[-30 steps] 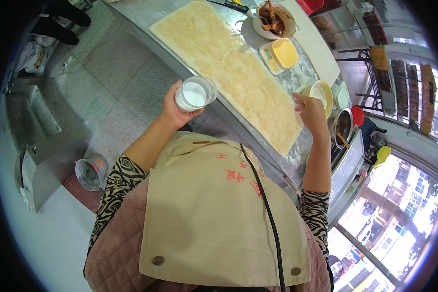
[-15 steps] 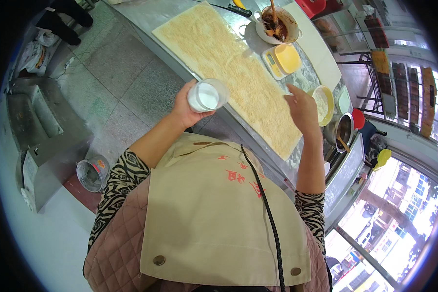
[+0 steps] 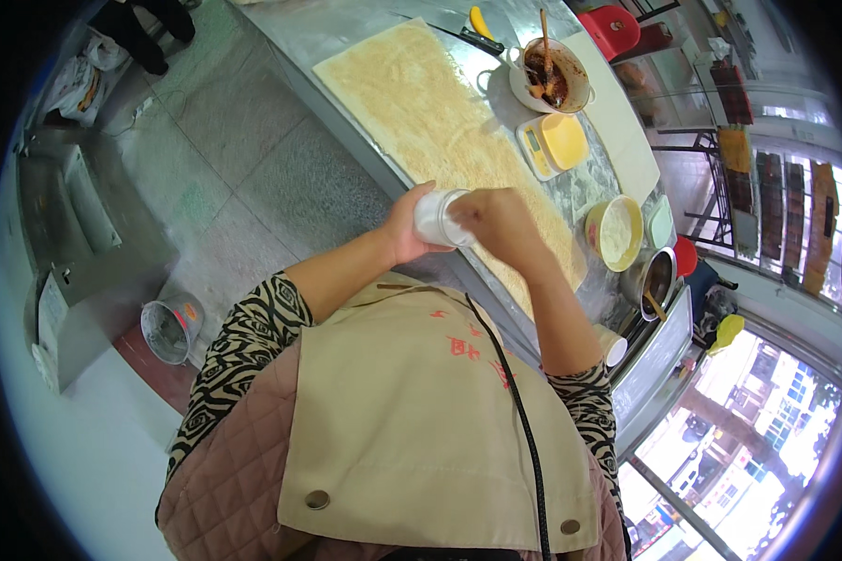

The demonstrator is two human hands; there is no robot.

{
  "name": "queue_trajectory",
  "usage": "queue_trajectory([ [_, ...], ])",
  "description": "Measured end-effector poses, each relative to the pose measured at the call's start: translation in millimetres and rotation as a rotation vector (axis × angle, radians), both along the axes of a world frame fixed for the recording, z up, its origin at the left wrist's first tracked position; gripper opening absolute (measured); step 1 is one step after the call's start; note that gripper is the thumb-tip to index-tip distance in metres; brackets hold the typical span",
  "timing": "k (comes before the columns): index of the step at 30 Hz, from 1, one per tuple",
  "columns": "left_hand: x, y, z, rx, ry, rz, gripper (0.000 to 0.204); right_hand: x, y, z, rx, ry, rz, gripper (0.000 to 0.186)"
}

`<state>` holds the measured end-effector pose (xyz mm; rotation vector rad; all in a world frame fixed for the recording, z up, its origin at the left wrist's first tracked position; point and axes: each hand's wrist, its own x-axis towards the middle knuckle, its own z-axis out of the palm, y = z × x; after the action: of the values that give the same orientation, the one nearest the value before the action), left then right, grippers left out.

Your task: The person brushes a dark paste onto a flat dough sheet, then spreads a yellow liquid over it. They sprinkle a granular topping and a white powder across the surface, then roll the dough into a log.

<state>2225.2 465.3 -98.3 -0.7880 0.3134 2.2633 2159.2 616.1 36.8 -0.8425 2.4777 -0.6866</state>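
A see-through jar [image 3: 433, 219] with white powder in it is gripped by my left hand [image 3: 406, 227], fingers wrapped round its side. Tilted toward the right, it is over the table's near edge. My right hand [image 3: 507, 226] is at the jar's mouth with its fingers curled inward; the fingertips are hidden at the opening, so what they pinch does not show. Beneath and beyond both hands lies a long flat sheet of dough [image 3: 421, 93], its top coated in a pale yellowish layer.
Along the table's far side stand a pot of dark sauce [image 3: 578, 82] with a wooden spoon, a yellow-and-white scale [image 3: 536, 152], a yellow bowl of flour [image 3: 616, 234] and a metal bowl [image 3: 661, 271]. A knife [image 3: 482, 40] lies farther off. A bucket [image 3: 170, 332] is at lower left.
My right hand has come left from above the dough to the jar's mouth. My left hand has brought the jar rightward and tipped it toward the right hand.
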Motion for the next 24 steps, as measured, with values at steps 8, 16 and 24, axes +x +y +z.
queue_trajectory([
  [8,18,-60,-19,-0.089,-0.012,0.155,0.052,-62,66,43,0.25,0.062,-0.264,0.029],
  [16,27,-110,-8,-0.148,0.044,0.308,0.057,-74,53,12,0.046,0.17,-0.306,0.034],
  [24,29,-121,-11,-0.135,0.021,0.408,0.056,-65,63,27,0.233,-0.039,-0.316,0.035],
])
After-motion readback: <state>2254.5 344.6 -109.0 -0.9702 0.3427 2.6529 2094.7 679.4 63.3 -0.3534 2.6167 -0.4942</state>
